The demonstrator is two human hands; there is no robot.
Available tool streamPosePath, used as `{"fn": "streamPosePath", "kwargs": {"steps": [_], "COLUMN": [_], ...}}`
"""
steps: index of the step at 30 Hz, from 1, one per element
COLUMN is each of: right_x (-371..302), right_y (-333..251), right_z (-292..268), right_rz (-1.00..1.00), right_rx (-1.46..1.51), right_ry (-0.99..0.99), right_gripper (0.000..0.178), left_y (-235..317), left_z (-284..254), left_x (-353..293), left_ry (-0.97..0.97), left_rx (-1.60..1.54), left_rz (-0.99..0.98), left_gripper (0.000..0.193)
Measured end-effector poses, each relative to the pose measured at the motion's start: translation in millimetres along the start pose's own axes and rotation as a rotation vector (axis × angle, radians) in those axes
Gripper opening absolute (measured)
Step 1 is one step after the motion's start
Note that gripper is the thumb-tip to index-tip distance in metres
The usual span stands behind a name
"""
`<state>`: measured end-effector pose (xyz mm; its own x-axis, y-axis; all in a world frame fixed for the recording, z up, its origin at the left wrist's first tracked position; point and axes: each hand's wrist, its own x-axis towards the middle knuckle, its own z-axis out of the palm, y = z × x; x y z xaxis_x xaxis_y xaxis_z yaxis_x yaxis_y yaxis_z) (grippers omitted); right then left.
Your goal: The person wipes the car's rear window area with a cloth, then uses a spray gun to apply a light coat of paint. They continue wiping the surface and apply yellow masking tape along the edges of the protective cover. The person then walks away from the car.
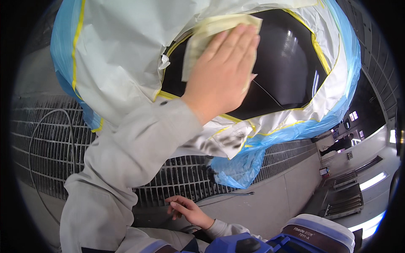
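My left hand lies flat with its fingers stretched over a pale yellow tack cloth, holding it against a glossy black panel. Part of the cloth is hidden under the palm, and its upper edge sticks out past the fingertips. White masking paper surrounds the panel, edged with yellow tape. Lower down, near my body, my right hand hangs away from the panel. Its fingers are loosely bent and apart, and nothing shows in them.
Blue plastic film wraps the outer edges and droops below the panel. Floor grating runs beneath. A thin hose loops at the left. A blue and white respirator intrudes at the lower edge. Far right, a dark figure shows small.
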<state>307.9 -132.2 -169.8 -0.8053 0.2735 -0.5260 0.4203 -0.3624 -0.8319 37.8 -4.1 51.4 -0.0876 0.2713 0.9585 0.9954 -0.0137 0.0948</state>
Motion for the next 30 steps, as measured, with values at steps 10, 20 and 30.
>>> {"fn": "streamPosePath", "kwargs": {"steps": [10, 20, 30], "right_x": [-3.9, -14.1, -17.5], "right_y": [15.5, 16.8, 26.3], "right_z": [0.2, 5.3, 12.5], "right_rz": [0.005, -0.083, -0.031], "right_rx": [-0.021, -0.505, -0.804], "right_ry": [0.022, -0.020, -0.172], "right_gripper": [0.043, 0.052, 0.065], "left_y": [7.5, -3.4, -6.9], "left_z": [-4.5, -20.8, -31.3], "left_x": [-8.6, -112.4, -87.6], "left_ry": [0.011, -0.220, -0.177], "left_rx": [-0.018, 0.074, 0.096], "left_rz": [-0.038, -0.180, -0.157], "left_gripper": [0.075, 0.079, 0.070]}}
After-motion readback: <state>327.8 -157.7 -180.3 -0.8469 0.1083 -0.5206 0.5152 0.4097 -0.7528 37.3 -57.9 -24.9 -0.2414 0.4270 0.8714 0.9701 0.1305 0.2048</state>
